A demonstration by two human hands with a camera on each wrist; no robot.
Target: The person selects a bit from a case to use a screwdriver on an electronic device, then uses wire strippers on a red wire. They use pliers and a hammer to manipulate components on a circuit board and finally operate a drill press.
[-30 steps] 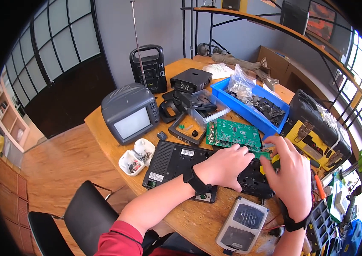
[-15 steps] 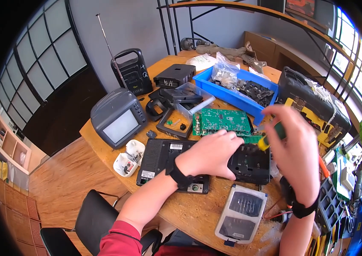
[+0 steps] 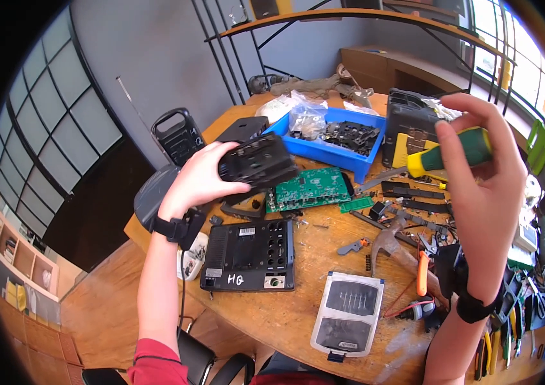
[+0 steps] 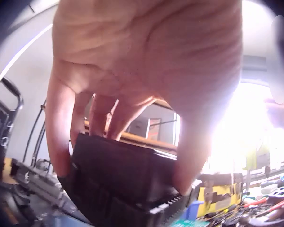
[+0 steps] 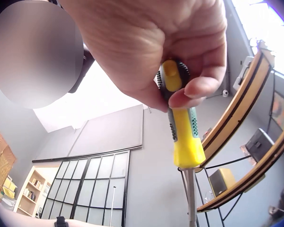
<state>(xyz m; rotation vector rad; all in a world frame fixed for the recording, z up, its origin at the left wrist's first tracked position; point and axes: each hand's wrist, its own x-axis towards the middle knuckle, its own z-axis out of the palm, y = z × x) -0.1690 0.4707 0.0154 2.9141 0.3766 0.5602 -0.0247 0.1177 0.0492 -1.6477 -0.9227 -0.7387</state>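
While your right hand (image 3: 492,176) pinches the screwdriver (image 3: 427,161), long axis pointing shank-left in head view, your left hand's (image 3: 200,174) fingers grip the black casing (image 3: 258,162), now lifted off the table (image 3: 272,313).

One left hand (image 3: 197,174) and one right hand (image 3: 492,189) are appearing alongside one green-and-yellow screwdriver (image 3: 476,147), one hand-held black casing (image 3: 259,162), one hammer (image 3: 389,244), one blue bin (image 3: 317,153), one small green board (image 3: 356,205), one black-and-yellow toolbox (image 3: 409,128) and one two-windowed case (image 3: 347,316) at one wooden surface (image 3: 314,256).
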